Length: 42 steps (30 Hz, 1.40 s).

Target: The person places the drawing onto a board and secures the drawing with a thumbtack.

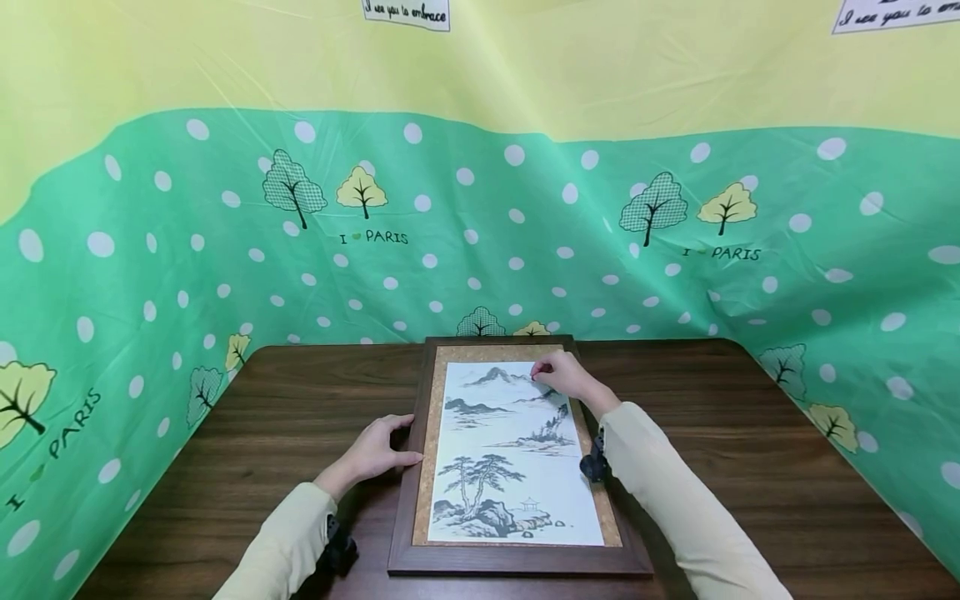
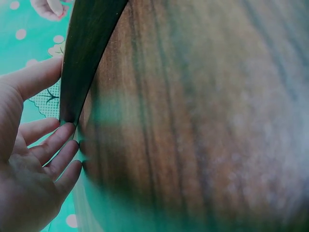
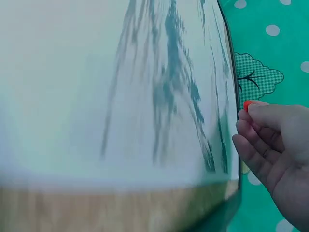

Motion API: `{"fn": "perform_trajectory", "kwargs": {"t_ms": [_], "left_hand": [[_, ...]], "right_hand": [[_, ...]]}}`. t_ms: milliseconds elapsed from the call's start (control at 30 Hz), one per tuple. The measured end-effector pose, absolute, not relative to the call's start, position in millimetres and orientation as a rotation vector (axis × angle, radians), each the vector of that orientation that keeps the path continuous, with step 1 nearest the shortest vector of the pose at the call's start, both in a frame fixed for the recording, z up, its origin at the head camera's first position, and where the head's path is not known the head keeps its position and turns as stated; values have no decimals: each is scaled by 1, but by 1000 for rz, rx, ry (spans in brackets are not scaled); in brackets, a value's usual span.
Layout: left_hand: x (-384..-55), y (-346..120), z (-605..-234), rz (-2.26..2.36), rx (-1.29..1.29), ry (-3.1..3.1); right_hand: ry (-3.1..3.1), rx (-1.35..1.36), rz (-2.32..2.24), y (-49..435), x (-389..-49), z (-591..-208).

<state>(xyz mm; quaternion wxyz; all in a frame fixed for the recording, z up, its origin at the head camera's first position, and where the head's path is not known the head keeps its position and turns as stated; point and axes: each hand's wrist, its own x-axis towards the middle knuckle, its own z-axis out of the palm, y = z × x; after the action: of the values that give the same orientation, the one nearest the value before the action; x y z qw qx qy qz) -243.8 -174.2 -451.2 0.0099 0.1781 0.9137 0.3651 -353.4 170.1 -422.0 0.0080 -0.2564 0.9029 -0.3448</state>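
Observation:
A cork board (image 1: 609, 508) in a dark brown frame (image 1: 517, 562) lies on the table. On its cork lies a white sheet (image 1: 480, 437) printed with grey ink mountains, trees and rocks. My left hand (image 1: 377, 447) touches the frame's left side, its thumb and fingers extended and apart along the edge in the left wrist view. Near the sheet's upper right part, my right hand (image 1: 564, 373) pinches a small red pushpin (image 3: 247, 105) between thumb and forefinger. The pin's tip is hidden, so I cannot tell whether it touches the paper.
The dark wood table (image 1: 315, 383) extends to both sides of the board. A green and yellow curtain (image 1: 517, 225) with dots and trees hangs behind and around it. Dark wrist cameras (image 1: 594, 467) sit at both cuffs.

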Motion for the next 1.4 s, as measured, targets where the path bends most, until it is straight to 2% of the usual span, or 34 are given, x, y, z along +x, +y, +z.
{"fn": "perform_trajectory", "kwargs": {"t_ms": [33, 133, 233, 267, 400, 1400], "left_hand": [[-244, -174, -451, 1144, 558, 2849], [-244, -175, -451, 1147, 553, 2848], [-245, -174, -453, 1136, 555, 2852], [-245, -174, -453, 1135, 555, 2853], [-247, -173, -455, 1143, 567, 2851], [-247, -177, -457, 1168, 557, 2834]], "right_hand": [[2790, -864, -1159, 171, -363, -432], [2716, -792, -1286, 164, -368, -438], [2662, -620, -1387, 157, -372, -444], [2665, -490, -1369, 152, -366, -436], [2669, -339, -1398, 147, -371, -437], [2786, -131, -1108, 115, -386, -430]]}}
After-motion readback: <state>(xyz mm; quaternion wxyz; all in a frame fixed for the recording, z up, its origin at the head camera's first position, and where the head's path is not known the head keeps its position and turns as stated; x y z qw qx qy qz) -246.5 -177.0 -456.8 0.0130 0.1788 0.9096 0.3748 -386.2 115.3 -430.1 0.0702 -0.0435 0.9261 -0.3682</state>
